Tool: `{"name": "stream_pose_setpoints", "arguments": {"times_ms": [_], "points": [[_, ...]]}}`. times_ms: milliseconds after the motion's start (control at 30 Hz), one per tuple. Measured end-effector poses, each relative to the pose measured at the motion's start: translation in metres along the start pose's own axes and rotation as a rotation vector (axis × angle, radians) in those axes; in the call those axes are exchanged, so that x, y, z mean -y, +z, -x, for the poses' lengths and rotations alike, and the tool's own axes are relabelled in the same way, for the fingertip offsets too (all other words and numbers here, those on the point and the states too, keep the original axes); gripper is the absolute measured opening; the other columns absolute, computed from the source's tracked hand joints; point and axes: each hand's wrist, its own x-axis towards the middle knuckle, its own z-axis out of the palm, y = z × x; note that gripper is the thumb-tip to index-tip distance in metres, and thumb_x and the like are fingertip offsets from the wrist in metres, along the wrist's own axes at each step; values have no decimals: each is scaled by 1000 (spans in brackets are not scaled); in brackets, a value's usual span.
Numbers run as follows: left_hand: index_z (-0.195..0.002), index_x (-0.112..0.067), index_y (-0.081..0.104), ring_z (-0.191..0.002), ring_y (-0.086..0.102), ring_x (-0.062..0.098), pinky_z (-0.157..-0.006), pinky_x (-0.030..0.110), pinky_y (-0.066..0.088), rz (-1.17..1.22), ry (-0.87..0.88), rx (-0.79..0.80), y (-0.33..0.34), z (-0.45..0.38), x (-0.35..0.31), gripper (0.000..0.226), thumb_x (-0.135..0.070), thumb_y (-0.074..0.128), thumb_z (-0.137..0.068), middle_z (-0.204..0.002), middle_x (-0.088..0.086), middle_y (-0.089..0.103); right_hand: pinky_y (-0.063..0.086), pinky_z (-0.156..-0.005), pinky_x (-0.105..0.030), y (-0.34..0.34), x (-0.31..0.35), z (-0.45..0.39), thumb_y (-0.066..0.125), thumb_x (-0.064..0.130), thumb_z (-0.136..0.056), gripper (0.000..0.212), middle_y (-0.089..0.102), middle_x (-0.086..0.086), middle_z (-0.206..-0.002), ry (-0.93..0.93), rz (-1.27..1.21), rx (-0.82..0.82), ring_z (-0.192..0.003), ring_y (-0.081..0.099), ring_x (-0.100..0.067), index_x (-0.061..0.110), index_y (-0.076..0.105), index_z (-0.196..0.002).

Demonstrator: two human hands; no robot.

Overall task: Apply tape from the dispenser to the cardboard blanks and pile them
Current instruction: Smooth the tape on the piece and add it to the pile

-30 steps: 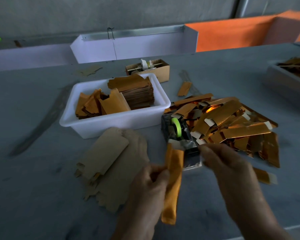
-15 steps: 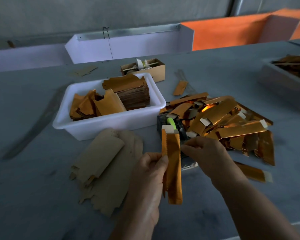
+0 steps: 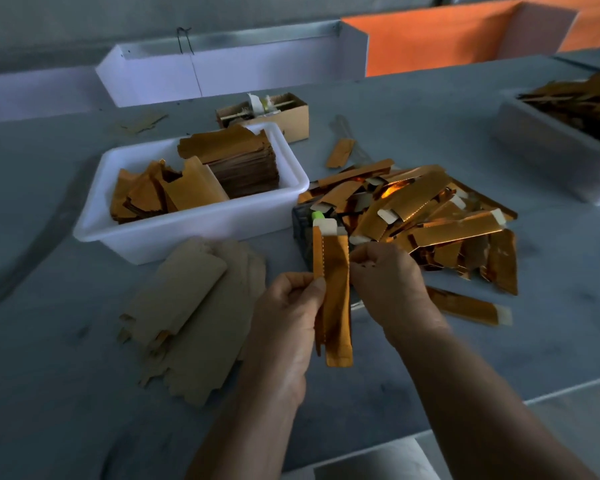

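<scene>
A folded gold cardboard blank (image 3: 335,299) stands upright between my hands, a white tab at its top. My left hand (image 3: 288,320) pinches its left edge. My right hand (image 3: 388,282) grips its right edge with curled fingers. Just behind the blank sits the dark tape dispenser (image 3: 305,230) with a green roll, mostly hidden. A heap of taped gold blanks (image 3: 430,216) lies to the right of it. Flat brown blanks (image 3: 194,313) lie face down to the left of my hands.
A white tub (image 3: 194,220) holding stacked gold blanks stands behind the brown blanks. A small cardboard box (image 3: 284,116) sits farther back. Another tub (image 3: 548,150) of blanks is at the far right. One gold blank (image 3: 468,306) lies alone near my right wrist.
My right hand has come in from the dispenser to the blank's right edge. The blank has turned upright and risen, hiding most of the dispenser.
</scene>
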Motion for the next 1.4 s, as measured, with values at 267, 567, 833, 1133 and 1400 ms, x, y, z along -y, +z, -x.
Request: {"name": "stream_pose_setpoints", "arguments": {"times_ms": [267,567,833,1133,1400], "points": [[-81,-20,65,-60,63,7,-54,18,51,-8,30,-12,2,1,1,10,-22,63,-90,-67,-4,68,49,-60,-21,-7,-1,6,60,18,-88,14,70,3,-66,255,-587,111,-64,67,-8,18,68,-76],[-80,-22,65,-58,62,3,-51,12,48,-13,44,-2,0,0,3,11,-24,62,-90,-67,-7,69,42,-73,-23,-3,-13,18,66,23,-84,15,56,9,-109,76,-187,-68,-99,51,-7,23,62,-69],[-81,-24,64,-57,61,0,-49,9,46,-107,146,6,1,-7,1,10,-28,61,-90,-67,-11,67,40,-78,-17,5,-22,23,66,25,-85,23,48,3,-128,16,-66,-106,-116,47,-13,32,54,-66],[-78,-30,60,-68,63,11,-59,28,53,-368,238,-122,4,-12,10,11,-29,62,-89,-72,-7,65,39,-78,-14,8,-27,29,63,21,-87,28,42,15,-114,-49,-116,-126,-104,48,-6,37,51,-67],[-77,-40,58,-58,60,5,-54,27,52,-370,304,-1,6,-14,6,12,-36,61,-88,-66,-12,64,41,-65,-8,13,-28,31,64,20,-86,23,47,23,-98,-109,-162,-177,-90,52,0,35,55,-71]]}}
